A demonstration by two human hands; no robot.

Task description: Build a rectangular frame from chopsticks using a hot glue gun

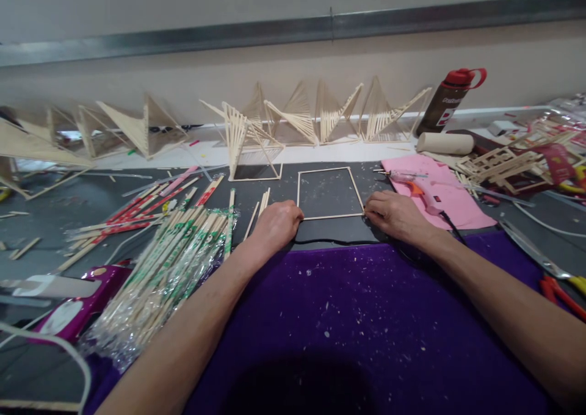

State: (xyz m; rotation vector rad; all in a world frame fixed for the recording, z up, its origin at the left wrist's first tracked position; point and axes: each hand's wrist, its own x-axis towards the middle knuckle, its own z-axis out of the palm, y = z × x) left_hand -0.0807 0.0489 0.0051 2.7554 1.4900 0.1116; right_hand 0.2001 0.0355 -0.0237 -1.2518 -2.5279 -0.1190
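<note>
Clock: centred on the frame, 12 toward the wall.
Square stick frame [333, 216]: lies flat on the dark tabletop [329, 231], just beyond the purple cloth [329, 299].
Left hand [280, 221]: at 8, fingers drawn together over the near corner; cannot tell whether they pinch or only press.
Right hand [388, 210]: at 4, fingertips touching the other near corner; pinch or press likewise not determinable.
Glue gun [431, 201]: at 3, on a pink sheet [471, 213], nozzle toward the frame.
Twisted stick model [234, 152]: at 10, near the frame.
Risk, corners: uneven pushing could skew the square; a weak joint might part.
Risk, cord: a wrist snagging the black cord [339, 242] at 6 could jolt the frame, or drag the gun if connected.
Hidden: both thumbs' contact; the cord's path beneath the right wrist.
Cut off: pliers [561, 299] at 4, right edge.
Unclear: glue at joints, too small.
</note>
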